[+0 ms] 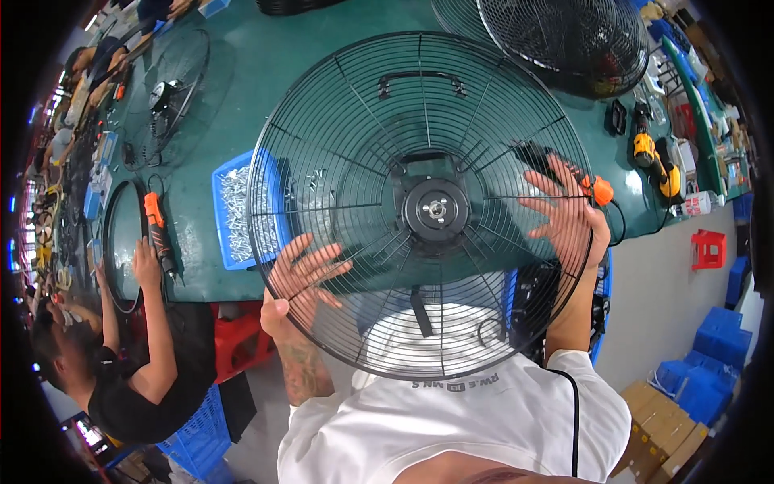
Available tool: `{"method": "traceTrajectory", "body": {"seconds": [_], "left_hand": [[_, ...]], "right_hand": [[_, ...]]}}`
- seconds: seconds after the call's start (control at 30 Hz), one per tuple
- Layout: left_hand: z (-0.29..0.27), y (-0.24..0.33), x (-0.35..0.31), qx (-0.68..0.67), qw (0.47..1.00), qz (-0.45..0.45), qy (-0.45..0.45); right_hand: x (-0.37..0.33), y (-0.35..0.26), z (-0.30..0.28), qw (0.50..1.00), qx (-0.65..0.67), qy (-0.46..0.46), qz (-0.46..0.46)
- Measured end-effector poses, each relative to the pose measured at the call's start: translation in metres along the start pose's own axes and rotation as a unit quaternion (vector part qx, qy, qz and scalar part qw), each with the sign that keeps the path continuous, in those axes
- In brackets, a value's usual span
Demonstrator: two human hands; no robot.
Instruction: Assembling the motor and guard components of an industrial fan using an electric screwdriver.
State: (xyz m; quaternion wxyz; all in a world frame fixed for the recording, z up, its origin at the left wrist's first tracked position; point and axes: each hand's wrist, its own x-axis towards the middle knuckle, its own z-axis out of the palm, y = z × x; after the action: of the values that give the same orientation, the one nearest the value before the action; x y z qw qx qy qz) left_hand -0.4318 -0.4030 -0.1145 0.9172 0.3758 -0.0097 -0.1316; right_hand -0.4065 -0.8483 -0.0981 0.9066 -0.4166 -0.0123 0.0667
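A large round black wire fan guard with a motor at its hub fills the middle of the view, held up between my two hands. My left hand grips its lower left rim, the thumb outside and the fingers spread behind the wires. At the right rim, my right hand holds it likewise, fingers seen through the wires. A black handle sits near the guard's far edge. Behind the right side lies an orange and black power screwdriver, partly covered by the guard and my fingers.
A blue tray of screws stands on the green table, left of the guard. More fan guards lie far right, near yellow drills. A co-worker at left handles a black ring beside an orange screwdriver.
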Motion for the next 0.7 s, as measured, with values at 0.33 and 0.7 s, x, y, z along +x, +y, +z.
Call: {"method": "traceTrajectory", "body": {"seconds": [0.33,0.7], "left_hand": [[-0.010,-0.027,-0.006,0.042,0.994,-0.071,0.075],[-0.022,-0.031,-0.012,0.060,0.992,-0.092,0.056]], "right_hand": [[-0.006,0.022,-0.019,0.990,-0.088,0.076,0.075],[-0.008,0.023,-0.027,0.989,-0.099,0.076,0.085]]}}
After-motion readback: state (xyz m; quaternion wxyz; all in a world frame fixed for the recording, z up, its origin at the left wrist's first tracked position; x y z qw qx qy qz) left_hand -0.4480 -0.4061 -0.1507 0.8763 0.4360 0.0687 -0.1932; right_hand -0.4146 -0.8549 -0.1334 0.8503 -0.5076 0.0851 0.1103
